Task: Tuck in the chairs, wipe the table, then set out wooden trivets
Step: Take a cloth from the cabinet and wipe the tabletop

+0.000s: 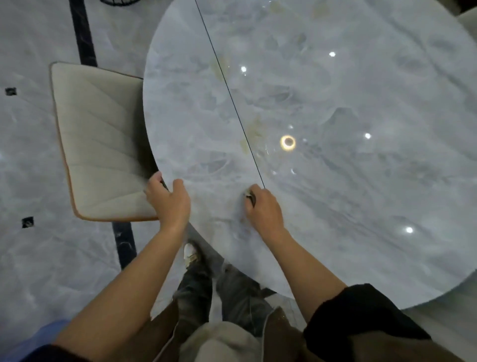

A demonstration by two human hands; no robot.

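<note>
The round grey marble table [335, 108] fills the right and middle of the view. A thin dark seam [232, 103] runs across its top. My left hand [169, 202] grips the table's near-left edge, thumb off the rim and fingers on top. My right hand [262, 209] rests on the tabletop at the seam's near end, fingers curled round a small pale and dark wad [249, 194] that is mostly hidden. A cream cushioned chair [98, 144] with orange trim stands at the left, its seat partly under the table edge. Yellowish smears [254, 134] mark the tabletop.
The floor is glossy grey marble with a dark inlaid strip [82, 33]. A second pale chair [468, 18] shows at the top right corner. A black wire object [116, 2] pokes in at the top. My legs and a white shoe [191, 254] are below the table edge.
</note>
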